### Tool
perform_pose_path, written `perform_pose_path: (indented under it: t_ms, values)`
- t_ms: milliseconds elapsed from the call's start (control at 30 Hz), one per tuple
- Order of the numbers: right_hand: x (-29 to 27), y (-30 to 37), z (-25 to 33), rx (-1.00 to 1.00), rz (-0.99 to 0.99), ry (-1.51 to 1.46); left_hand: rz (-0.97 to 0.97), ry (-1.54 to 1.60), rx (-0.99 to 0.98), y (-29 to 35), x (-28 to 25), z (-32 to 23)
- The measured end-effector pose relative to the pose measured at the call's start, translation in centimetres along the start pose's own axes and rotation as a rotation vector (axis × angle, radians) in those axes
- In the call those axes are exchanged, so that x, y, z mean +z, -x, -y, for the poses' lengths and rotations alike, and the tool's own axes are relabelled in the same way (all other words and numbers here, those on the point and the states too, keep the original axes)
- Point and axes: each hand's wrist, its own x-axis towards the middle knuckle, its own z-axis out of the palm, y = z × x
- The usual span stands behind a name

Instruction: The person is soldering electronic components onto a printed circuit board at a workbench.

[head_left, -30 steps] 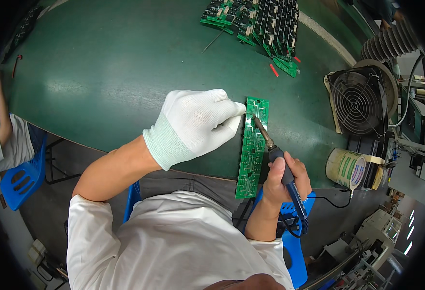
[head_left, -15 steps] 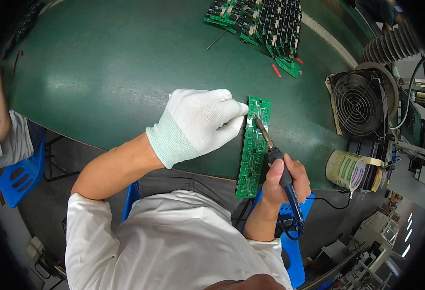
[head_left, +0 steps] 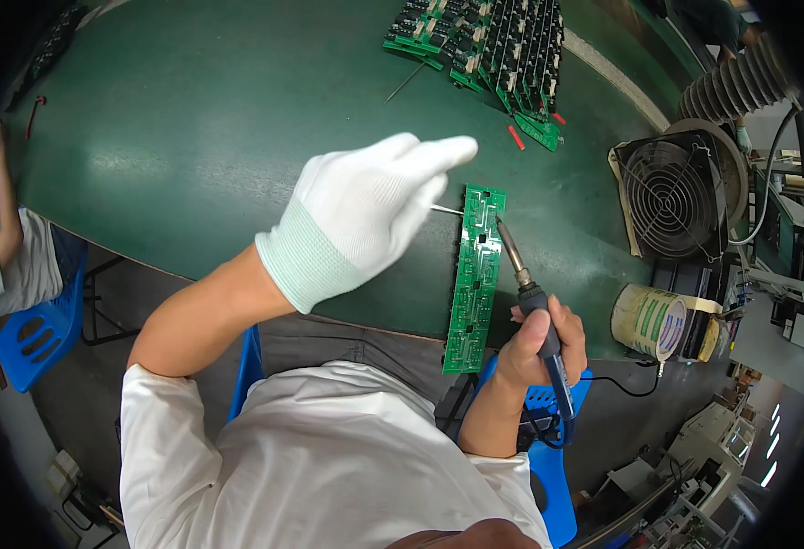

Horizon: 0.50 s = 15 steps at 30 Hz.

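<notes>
One circuit board strip [head_left: 471,302], green, lies at the near edge of the desk [head_left: 192,165], right of the middle, its near end reaching past that edge. My left hand [head_left: 370,206], in one white glove, is raised beside the strip's far end, forefinger stretched out, remaining fingers bent. One thin pale strand [head_left: 448,209] runs between those fingers and the board's left side; cannot tell whether I pinch it. My bare right hand [head_left: 548,348] is wrapped round one soldering iron [head_left: 534,298], tip at the strip's right long side near the far end; contact cannot be told. Toward the desk's far side: one bank of boards [head_left: 512,55], too overlapped to count, with two small red pieces [head_left: 516,138] near its closest corner and one thin rod [head_left: 405,82] to the left. Right edge of the desk: one black fan [head_left: 665,197] and, nearer me, one tape roll [head_left: 644,320] on its side.
</notes>
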Motion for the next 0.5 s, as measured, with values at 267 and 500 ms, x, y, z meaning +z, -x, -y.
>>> perform_pose_path:
  t_ms: [267,500]
  values:
    - [0.1,0.4,-0.3,0.126,-0.005,-0.144,0.207,-0.234,0.354,-1.1,0.4,2.3]
    - [0.6,0.1,0.8,0.379,0.024,-0.366,0.292,-0.337,0.458,-1.6,0.6,1.7]
